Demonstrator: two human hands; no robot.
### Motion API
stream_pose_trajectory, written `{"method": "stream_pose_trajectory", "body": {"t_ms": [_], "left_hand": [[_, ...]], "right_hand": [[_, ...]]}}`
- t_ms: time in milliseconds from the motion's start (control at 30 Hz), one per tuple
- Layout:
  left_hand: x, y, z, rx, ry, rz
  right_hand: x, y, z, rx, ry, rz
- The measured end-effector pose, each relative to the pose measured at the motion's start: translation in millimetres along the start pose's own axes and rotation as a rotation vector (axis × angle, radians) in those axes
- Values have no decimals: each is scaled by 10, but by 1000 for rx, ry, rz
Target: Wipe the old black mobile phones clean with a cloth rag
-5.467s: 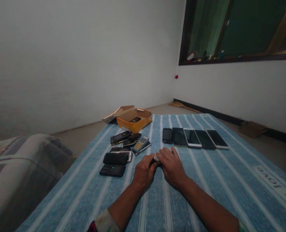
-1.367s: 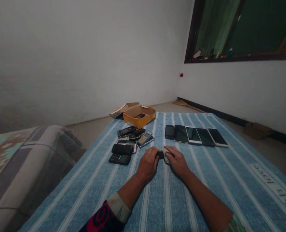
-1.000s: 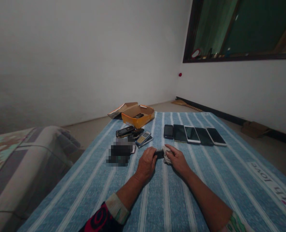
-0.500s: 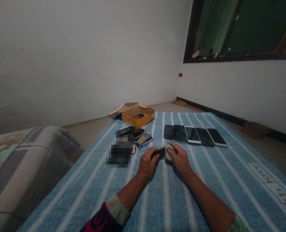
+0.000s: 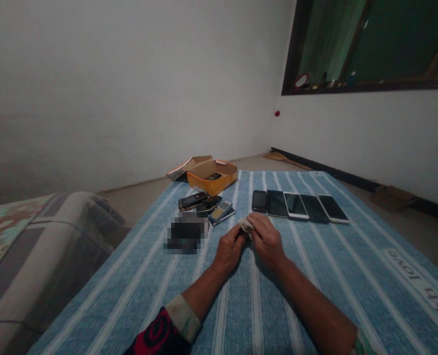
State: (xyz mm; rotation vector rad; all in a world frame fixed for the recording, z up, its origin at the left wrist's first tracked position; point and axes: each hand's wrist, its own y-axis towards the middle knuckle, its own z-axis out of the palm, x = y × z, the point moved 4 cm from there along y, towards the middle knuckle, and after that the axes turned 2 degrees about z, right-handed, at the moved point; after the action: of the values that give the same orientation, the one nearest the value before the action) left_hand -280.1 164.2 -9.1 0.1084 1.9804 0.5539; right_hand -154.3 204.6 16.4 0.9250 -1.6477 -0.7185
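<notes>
Limp, light white cloth (image 5: 245, 225) — pinchable at any fold — clenched between curled fingers (image 5: 259, 223) of left hand (image 5: 229, 251) and right hand (image 5: 266, 241), near the row of smartphones (image 5: 296, 206).

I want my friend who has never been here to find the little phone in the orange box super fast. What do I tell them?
Look for the big blue striped cloth in the room. At its far end, sits an open orange cardboard box. The small dark phone lying inside it is the one: the other phones all lie outside the box, on the cloth.
</notes>
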Motion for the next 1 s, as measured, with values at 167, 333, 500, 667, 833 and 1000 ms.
{"method": "stream_pose_trajectory", "body": {"t_ms": [167, 333, 500, 667, 833, 1000], "left_hand": [[78, 2, -29, -5, 42, -4], [136, -1, -52, -12, 128, -51], [149, 27, -81, -29, 156, -61], [105, 14, -74, -19, 160, -59], [55, -71, -22, 3, 169, -69], [46, -90, -46, -9, 185, -74]], "right_hand": [[-139, 28, 1, -62, 205, 342], [-287, -72, 85, -101, 446, 669], [-335, -205, 230, -78, 592, 814], [-283, -230, 184, -8, 527, 776], [-196, -280, 23, 43, 309, 638], [-155, -300, -9, 59, 212, 507]]}}
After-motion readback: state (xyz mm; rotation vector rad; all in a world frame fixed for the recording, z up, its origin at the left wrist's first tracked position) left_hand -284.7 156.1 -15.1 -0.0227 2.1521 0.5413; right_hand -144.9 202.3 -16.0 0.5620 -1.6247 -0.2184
